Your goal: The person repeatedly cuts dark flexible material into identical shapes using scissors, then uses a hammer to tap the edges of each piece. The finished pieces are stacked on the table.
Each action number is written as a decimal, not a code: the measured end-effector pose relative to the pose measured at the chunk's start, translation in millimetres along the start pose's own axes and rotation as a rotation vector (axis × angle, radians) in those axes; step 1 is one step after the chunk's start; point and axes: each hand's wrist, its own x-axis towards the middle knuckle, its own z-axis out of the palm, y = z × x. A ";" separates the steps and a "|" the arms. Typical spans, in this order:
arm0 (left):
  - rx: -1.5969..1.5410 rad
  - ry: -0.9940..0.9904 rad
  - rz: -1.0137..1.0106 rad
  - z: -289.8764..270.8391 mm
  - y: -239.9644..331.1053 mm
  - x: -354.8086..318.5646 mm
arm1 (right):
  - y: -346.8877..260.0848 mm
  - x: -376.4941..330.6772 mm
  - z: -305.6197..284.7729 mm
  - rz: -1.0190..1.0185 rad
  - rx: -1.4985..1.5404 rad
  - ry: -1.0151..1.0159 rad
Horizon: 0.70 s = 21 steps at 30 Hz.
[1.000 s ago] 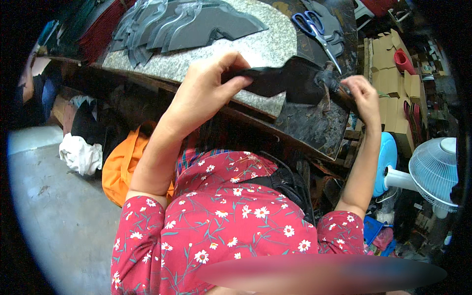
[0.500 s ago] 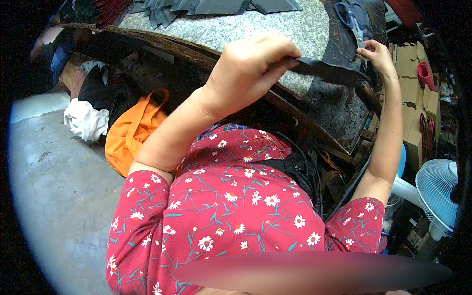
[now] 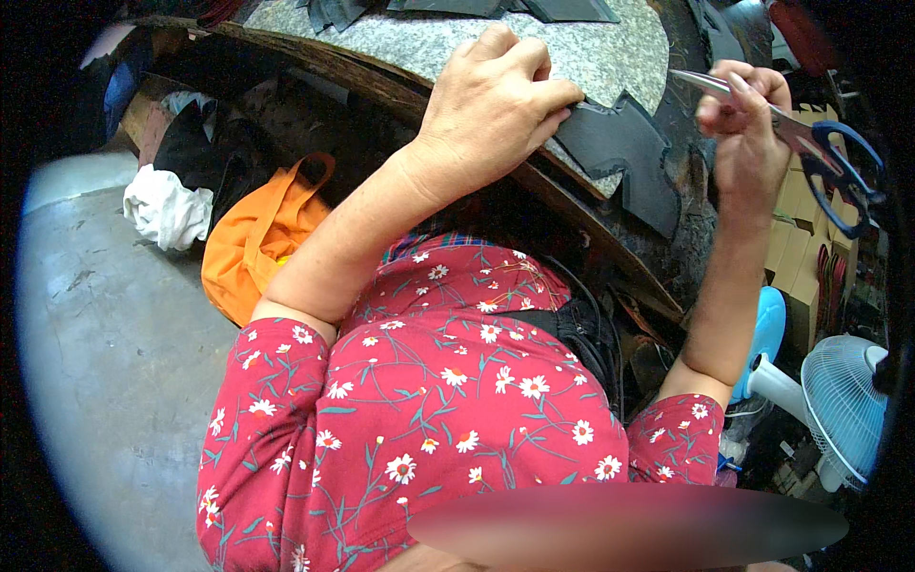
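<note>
My left hand (image 3: 496,105) is closed, pinching the left end of a dark grey sheet piece (image 3: 634,162) between thumb and fingers. The piece has notched, angular edges and hangs over the near edge of the bench, its face turned toward me. To the right, my right hand (image 3: 748,124) is raised with its fingers curled round the metal part of a pair of scissors (image 3: 803,140). Their blades point left toward the sheet piece, apart from it, and the blue handles stick out to the right of the hand.
More dark grey pieces (image 3: 572,10) lie on the speckled stone slab (image 3: 400,43) of the bench. An orange bag (image 3: 257,238) and a white cloth (image 3: 168,210) are at the left. On the right stand tan boxes (image 3: 796,262) and a blue-white fan (image 3: 843,410).
My right hand has left the sheet piece's right end and taken the scissors up from the bench. The piece, edge-on before, now hangs face-on from my left hand.
</note>
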 end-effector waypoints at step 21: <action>-0.105 0.113 -0.063 8.2 1.5 -7.8 | 25.4 -49.0 67.8 -0.147 -0.510 -0.021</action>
